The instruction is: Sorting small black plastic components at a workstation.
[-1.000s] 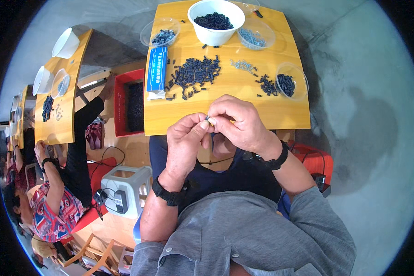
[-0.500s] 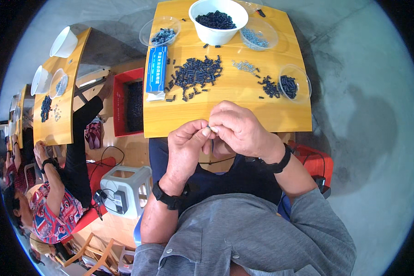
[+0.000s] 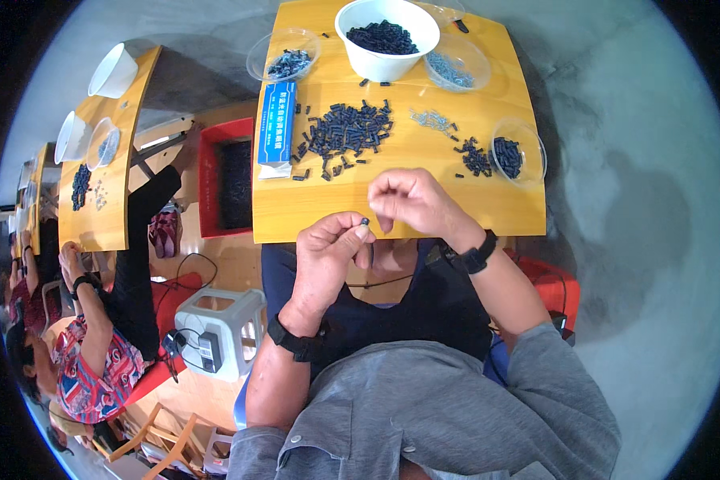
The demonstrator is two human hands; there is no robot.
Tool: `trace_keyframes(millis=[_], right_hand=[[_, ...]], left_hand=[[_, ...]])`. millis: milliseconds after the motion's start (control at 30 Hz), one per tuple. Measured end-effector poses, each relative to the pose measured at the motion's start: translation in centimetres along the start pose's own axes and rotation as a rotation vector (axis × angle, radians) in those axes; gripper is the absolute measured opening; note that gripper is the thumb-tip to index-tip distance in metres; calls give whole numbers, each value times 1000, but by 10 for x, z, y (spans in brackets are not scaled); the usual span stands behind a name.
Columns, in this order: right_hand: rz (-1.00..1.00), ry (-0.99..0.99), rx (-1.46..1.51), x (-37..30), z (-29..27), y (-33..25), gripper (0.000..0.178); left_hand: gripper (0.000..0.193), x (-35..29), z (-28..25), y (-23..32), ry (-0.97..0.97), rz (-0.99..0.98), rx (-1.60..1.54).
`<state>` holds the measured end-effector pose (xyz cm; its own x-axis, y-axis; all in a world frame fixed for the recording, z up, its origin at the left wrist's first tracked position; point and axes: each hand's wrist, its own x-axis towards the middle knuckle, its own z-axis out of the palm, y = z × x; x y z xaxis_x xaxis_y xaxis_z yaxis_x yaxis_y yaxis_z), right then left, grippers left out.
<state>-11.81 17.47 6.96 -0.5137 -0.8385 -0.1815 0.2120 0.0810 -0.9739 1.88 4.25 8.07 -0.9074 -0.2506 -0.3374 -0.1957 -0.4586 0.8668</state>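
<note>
My left hand (image 3: 328, 252) is closed just off the table's front edge, with a small black cylindrical piece (image 3: 365, 222) pinched upright between thumb and forefinger. Slightly higher and to the right is my right hand (image 3: 414, 204), apart from the piece. Its fingers are curled together, and whether something is inside them I cannot make out. Beyond the hands a large heap of black pieces (image 3: 348, 130) covers the middle of the wooden table (image 3: 424, 192). Small pale clear pieces (image 3: 434, 121) lie right of it, beside a smaller dark heap (image 3: 475, 158) and a clear bowl (image 3: 542, 164) of dark pieces.
A white tub (image 3: 388, 66) of black pieces stands at the back, between two clear bowls (image 3: 252, 62) (image 3: 485, 68) of small bluish parts. A blue and white box (image 3: 276, 128) lies on the left edge. A red bin (image 3: 209, 180) and grey stool (image 3: 224, 304) are left; another person (image 3: 96, 344) sits there.
My right hand has come away from the left, moving up and to the right. The black piece stays in my left fingertips, now more exposed.
</note>
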Motion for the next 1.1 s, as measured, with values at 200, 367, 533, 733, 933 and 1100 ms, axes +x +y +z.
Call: trace_keyframes(millis=[200, 367, 533, 733, 933, 1100], right_hand=[[-238, 315, -720, 50, -18, 43, 6], [-262, 345, -966, 56, -14, 45, 12], [-203, 334, -1011, 55, -10, 44, 13], [-59, 432, -368, 29, -4, 29, 8], [-104, 331, -208, -9, 14, -19, 9], [-133, 261, -132, -26, 33, -43, 8]], left_hand=[[8, -4, -7, -7, 22, 22, -91], [9, -3, -6, -7, 15, 58, -131], [10, -3, -7, -2, 17, 81, -106], [10, -6, -6, 0, 20, 109, -92], [10, -6, -4, 0, 2, 136, -81], [11, -8, -2, 1, 11, 134, -95]])
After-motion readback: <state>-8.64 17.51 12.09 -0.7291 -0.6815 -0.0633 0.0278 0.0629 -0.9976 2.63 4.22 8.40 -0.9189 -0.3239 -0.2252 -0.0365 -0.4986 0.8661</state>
